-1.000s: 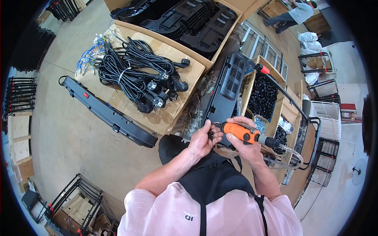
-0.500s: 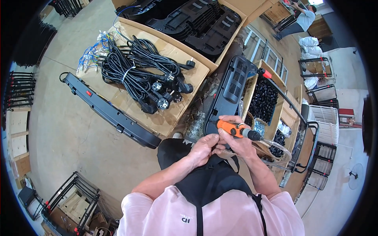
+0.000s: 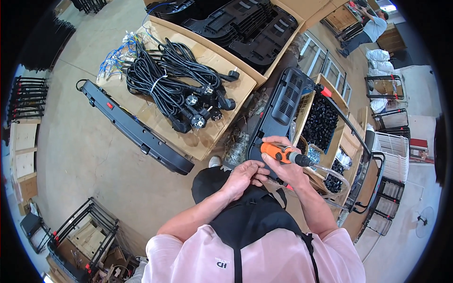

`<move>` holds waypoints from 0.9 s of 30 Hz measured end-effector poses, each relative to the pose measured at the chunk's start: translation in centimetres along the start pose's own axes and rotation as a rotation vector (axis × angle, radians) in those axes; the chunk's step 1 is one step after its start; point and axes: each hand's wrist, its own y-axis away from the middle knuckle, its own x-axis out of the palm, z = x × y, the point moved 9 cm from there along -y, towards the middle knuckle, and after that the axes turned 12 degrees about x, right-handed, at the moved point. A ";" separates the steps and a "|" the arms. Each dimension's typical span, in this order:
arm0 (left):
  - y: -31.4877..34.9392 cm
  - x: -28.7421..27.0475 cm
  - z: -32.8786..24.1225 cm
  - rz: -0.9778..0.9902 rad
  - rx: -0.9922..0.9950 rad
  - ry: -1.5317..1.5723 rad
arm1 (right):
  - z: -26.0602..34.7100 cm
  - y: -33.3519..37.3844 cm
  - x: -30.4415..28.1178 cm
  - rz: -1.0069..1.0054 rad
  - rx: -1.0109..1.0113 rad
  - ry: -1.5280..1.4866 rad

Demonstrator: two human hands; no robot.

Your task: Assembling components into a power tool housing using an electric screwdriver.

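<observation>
My right hand (image 3: 291, 172) grips an orange air screwdriver (image 3: 274, 152) with a dark rear end, from which a clear hose (image 3: 343, 181) curves away. The tool lies roughly level over the near end of a long black plastic housing (image 3: 269, 129) with a vented raised box on it. I cannot make out its bit against the dark plastic. Just left of the tool, my left hand (image 3: 243, 179) is closed, thumb against curled fingers, beside the housing's near end. Whatever those fingers hold, if anything, is too small to tell.
Wooden bins hold black plastic parts (image 3: 321, 120) and screws (image 3: 313, 153) at right. Bundled black power cords (image 3: 163, 87) lie on cardboard at left, beside another long black housing (image 3: 137, 132). Behind stands a carton of black mouldings (image 3: 250, 30). A person (image 3: 373, 29) works far right.
My left hand has drawn slightly away from my right hand, its fingers curled. The screwdriver stays in my right hand, nearly in place. The whole view has shifted a little.
</observation>
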 end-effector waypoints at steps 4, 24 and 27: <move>0.2 1.5 -0.9 -0.009 -0.038 0.071 | 0.7 0.3 -2.2 -0.039 0.043 -0.159; -24.2 14.4 0.3 -0.115 -0.094 0.303 | -5.6 -3.0 -26.9 -0.314 -0.084 -0.404; -28.0 16.6 0.4 -0.138 -0.067 0.399 | -7.8 -5.0 -29.0 -0.327 -0.039 -0.438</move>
